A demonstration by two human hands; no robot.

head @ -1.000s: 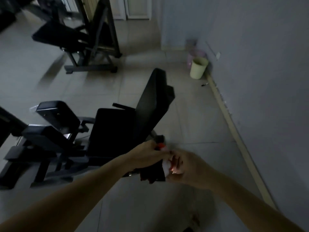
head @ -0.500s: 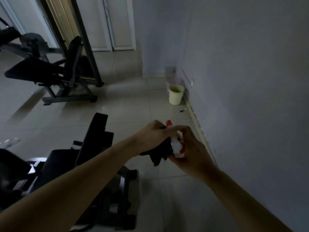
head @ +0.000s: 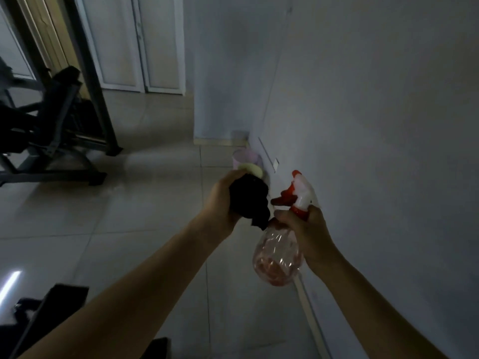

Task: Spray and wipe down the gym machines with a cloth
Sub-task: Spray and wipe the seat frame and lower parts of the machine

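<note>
At the lower edge, only a corner of the nearest gym machine (head: 51,304) is seen now. The hands, joined a moment ago, have been parted. The black cloth (head: 250,200) is bunched in the left hand (head: 220,203), and the spray bottle (head: 280,257) is gripped by its neck in the right hand (head: 309,229). Spraying can probably begin. Farther off, another machine (head: 23,130) stands untouched.

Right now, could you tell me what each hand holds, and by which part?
The left hand grips a bunched black cloth around its middle; the right hand holds the spray bottle by its neck.
</note>
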